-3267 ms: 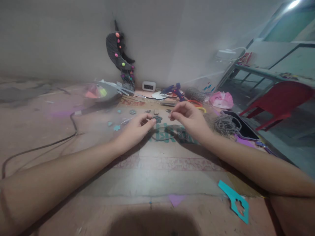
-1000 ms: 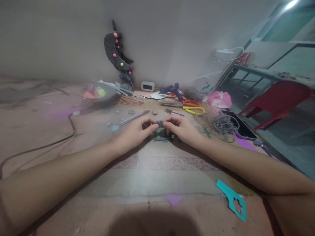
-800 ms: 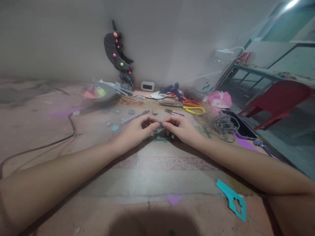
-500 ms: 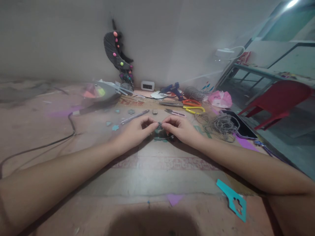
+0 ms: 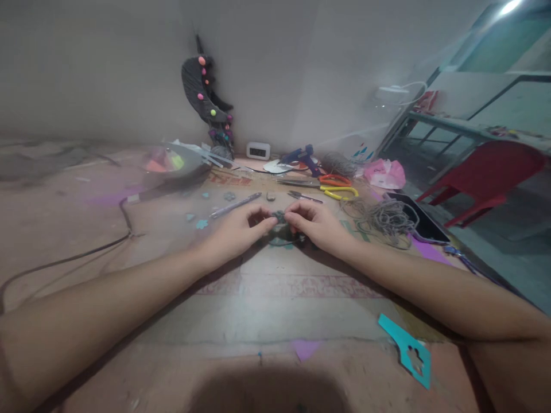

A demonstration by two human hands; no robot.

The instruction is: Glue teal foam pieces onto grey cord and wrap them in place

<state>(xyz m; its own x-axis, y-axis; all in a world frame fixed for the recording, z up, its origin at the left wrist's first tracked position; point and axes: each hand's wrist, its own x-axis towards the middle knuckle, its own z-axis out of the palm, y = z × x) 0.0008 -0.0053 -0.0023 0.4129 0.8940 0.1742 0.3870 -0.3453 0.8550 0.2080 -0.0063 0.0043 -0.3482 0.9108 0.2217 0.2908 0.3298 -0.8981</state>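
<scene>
Both hands meet over the floor mat at the middle of the view. My left hand pinches one side of a small dark grey-green craft piece. My right hand pinches its other side, fingers curled. The piece rests low, just above a teal print on the cardboard mat. What the piece is exactly is too small and blurred to make out. A grey pen-like tool lies just beyond my left hand.
Scissors with orange and yellow handles, a blue glue gun, a tangle of grey string, a bowl of coloured bits, a black cable, a teal cut-out scrap, a red chair and a black decorated ornament surround the spot.
About three seconds ago my hands were apart, the right one lifted; they have since come together on the small piece. Over the last second they barely shift.
</scene>
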